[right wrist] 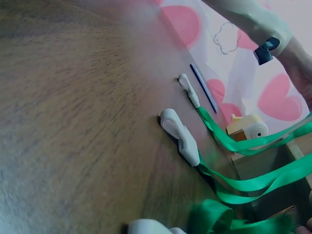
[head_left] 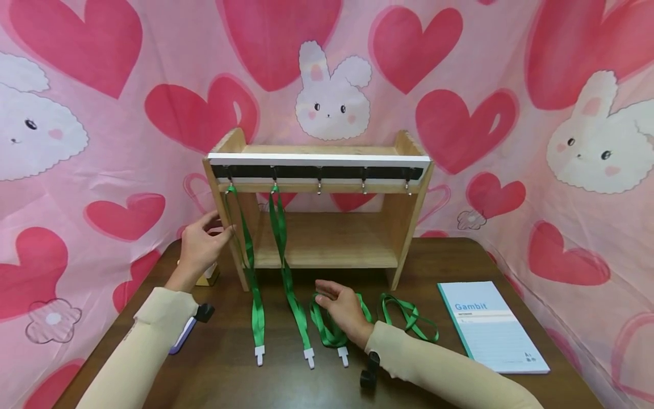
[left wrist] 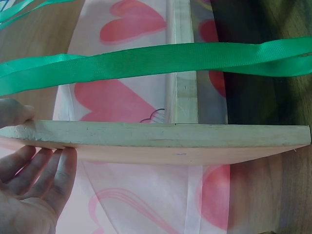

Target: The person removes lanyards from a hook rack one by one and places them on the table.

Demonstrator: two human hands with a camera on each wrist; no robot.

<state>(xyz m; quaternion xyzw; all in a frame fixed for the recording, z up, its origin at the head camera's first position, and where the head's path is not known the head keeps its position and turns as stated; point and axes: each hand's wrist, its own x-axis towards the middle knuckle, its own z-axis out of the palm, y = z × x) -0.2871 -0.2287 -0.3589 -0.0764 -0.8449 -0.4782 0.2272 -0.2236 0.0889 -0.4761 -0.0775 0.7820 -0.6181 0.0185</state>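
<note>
My left hand (head_left: 201,243) grips the left side panel of a small wooden shelf (head_left: 322,238); in the left wrist view the thumb lies on one face of the panel (left wrist: 161,134) and the fingers on the other. Two green lanyards, the left one (head_left: 248,250) and its neighbour (head_left: 279,227), hang from hooks on the shelf's front rail, white clips resting on the table. Over a third, bunched green lanyard (head_left: 327,335) is my right hand (head_left: 344,312), fingers loosely extended and partly covering it. That lanyard's white clip (head_left: 343,357) points toward me.
Three hooks, one of them the middle hook (head_left: 319,184), carry nothing. A fourth green lanyard (head_left: 409,315) lies coiled right of my right hand. A notebook (head_left: 493,326) lies at the right. Behind my left arm are a yellowish tape dispenser (right wrist: 248,127) and a thin blue-edged object (head_left: 183,336).
</note>
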